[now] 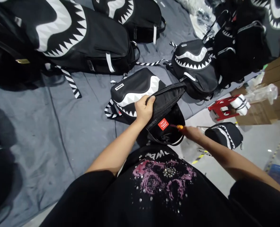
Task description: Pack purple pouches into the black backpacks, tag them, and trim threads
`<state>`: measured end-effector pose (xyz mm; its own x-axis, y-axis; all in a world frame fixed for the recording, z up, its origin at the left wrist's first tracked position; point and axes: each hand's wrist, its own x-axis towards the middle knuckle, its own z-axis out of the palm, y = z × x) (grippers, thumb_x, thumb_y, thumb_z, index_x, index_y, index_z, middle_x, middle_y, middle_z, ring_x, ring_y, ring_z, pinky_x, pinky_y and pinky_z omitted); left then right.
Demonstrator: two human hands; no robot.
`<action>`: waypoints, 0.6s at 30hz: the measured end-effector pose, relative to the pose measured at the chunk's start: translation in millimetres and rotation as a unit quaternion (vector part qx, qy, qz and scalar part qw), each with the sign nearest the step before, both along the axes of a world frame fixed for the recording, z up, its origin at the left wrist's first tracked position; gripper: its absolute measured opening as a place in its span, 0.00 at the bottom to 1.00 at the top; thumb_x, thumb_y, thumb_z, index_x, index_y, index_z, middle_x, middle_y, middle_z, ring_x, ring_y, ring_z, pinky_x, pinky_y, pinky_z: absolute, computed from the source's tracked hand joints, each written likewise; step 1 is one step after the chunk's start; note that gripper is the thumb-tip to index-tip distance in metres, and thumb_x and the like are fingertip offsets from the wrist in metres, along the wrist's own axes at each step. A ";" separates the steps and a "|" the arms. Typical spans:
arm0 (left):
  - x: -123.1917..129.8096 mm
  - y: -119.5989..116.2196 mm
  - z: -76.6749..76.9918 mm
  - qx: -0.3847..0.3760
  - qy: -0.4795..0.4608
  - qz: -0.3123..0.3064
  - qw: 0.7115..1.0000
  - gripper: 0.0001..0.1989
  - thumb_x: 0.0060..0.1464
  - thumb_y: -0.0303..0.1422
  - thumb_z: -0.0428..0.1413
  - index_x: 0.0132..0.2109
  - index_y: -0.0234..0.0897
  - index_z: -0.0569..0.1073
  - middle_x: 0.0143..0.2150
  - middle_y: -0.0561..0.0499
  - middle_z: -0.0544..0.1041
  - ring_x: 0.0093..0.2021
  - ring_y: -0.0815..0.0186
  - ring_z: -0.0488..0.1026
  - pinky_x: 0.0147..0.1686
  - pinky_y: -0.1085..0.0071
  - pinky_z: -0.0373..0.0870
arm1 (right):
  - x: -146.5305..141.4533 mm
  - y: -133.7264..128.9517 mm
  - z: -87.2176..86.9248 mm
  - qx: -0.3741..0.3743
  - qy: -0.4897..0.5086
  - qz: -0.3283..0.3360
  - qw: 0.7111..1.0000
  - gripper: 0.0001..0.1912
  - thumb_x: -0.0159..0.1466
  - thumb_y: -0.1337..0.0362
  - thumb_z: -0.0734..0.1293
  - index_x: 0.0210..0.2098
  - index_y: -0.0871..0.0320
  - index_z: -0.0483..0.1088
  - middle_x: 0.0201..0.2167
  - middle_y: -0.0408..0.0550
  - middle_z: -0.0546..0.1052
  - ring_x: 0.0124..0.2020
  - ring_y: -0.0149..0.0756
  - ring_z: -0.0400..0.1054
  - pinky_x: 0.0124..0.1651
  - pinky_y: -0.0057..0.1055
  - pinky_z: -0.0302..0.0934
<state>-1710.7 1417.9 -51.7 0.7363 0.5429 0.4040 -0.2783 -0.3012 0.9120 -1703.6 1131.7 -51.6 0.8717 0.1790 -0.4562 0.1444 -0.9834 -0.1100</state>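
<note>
A small black backpack (132, 85) with a white shark-mouth print lies on the grey-covered table, its zipped compartment gaping toward me. My left hand (144, 108) is closed on the edge of the lifted flap, thumb on top. Inside, a red label (163, 124) shows against the black lining. At the opening's right side, my right hand (192, 133) is closed around a small orange-handled tool (179, 127). Its thin dark tip points at the label; what kind of tool it is cannot be made out, and most of those fingers are blurred.
Larger shark-mouth backpacks (102, 37) lie at the upper left, and a smaller one (192, 63) sits just beyond mine. More bags pile up at the upper right. Beyond the table edge are a red stool (221, 108), cardboard boxes (258, 112) and another bag (225, 135) lower down.
</note>
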 end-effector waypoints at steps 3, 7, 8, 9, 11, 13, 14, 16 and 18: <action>-1.7 -4.0 1.5 0.021 0.003 -0.011 1.000 0.21 0.59 0.47 0.52 0.25 0.37 0.63 0.21 0.57 0.59 0.24 0.72 0.57 0.27 0.73 0.55 | 4.9 10.4 -17.3 -0.037 -0.038 0.031 0.998 0.16 0.69 0.64 0.57 0.49 0.67 0.68 0.37 0.67 0.78 0.40 0.51 0.75 0.43 0.42 0.63; -5.2 -5.2 2.8 0.043 0.008 0.004 0.999 0.21 0.59 0.48 0.51 0.26 0.38 0.65 0.21 0.57 0.59 0.25 0.71 0.57 0.27 0.73 0.55 | -7.3 43.6 -54.9 0.015 -0.040 0.113 0.993 0.20 0.66 0.53 0.64 0.51 0.61 0.67 0.42 0.60 0.79 0.44 0.45 0.73 0.46 0.32 0.60; -6.0 -3.4 3.1 0.049 0.008 0.016 0.999 0.21 0.59 0.49 0.51 0.26 0.37 0.65 0.21 0.57 0.60 0.25 0.71 0.57 0.27 0.73 0.55 | -9.0 50.5 -63.8 0.025 -0.046 0.120 0.991 0.22 0.66 0.51 0.63 0.51 0.60 0.67 0.43 0.58 0.79 0.45 0.43 0.73 0.45 0.29 0.59; -6.5 -0.6 3.4 0.053 0.005 0.030 0.998 0.21 0.59 0.49 0.51 0.26 0.37 0.65 0.21 0.57 0.60 0.25 0.71 0.57 0.28 0.73 0.55 | -9.4 55.5 -71.6 0.029 -0.057 0.115 0.991 0.23 0.68 0.50 0.61 0.53 0.61 0.66 0.43 0.57 0.79 0.44 0.42 0.73 0.43 0.28 0.58; -6.7 6.5 3.9 0.053 -0.003 0.065 0.996 0.22 0.59 0.49 0.50 0.26 0.37 0.65 0.22 0.56 0.60 0.26 0.71 0.57 0.28 0.73 0.56 | -7.1 59.1 -83.9 0.022 -0.087 0.079 0.993 0.26 0.72 0.51 0.51 0.57 0.65 0.61 0.42 0.59 0.78 0.41 0.42 0.74 0.39 0.29 0.57; -5.5 13.1 3.9 0.049 -0.008 0.093 0.994 0.22 0.59 0.50 0.50 0.25 0.38 0.63 0.23 0.56 0.59 0.27 0.70 0.57 0.29 0.73 0.56 | -3.1 57.1 -92.4 0.017 -0.111 0.046 0.993 0.29 0.74 0.54 0.42 0.59 0.69 0.57 0.42 0.62 0.78 0.39 0.43 0.74 0.36 0.30 0.56; -4.4 15.5 3.6 0.049 -0.006 0.099 0.994 0.23 0.59 0.50 0.49 0.25 0.38 0.62 0.23 0.56 0.58 0.27 0.70 0.56 0.29 0.73 0.56 | -1.5 55.2 -95.6 0.022 -0.116 0.044 0.992 0.29 0.74 0.54 0.42 0.60 0.69 0.57 0.42 0.61 0.78 0.39 0.43 0.74 0.36 0.30 0.56; -1.6 17.5 2.8 0.051 -0.001 0.100 0.994 0.24 0.59 0.52 0.49 0.25 0.38 0.62 0.23 0.56 0.58 0.27 0.70 0.56 0.30 0.73 0.56 | 0.5 51.6 -100.1 0.042 -0.111 0.072 0.990 0.26 0.73 0.51 0.49 0.59 0.64 0.59 0.43 0.57 0.79 0.41 0.41 0.74 0.37 0.28 0.55; 1.2 16.9 2.1 0.051 -0.003 0.099 0.994 0.24 0.59 0.52 0.49 0.25 0.38 0.61 0.23 0.56 0.58 0.26 0.70 0.56 0.29 0.72 0.56 | 1.3 48.8 -102.6 0.060 -0.102 0.100 0.988 0.25 0.70 0.48 0.56 0.57 0.60 0.62 0.42 0.52 0.79 0.42 0.39 0.74 0.38 0.27 0.55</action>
<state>-1709.5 1434.8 -49.5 0.6171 0.6323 0.4685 -0.2098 -0.4415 0.8724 -1702.3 1180.5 -154.2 0.8850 0.3993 -0.2396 0.3661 -0.9146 -0.1718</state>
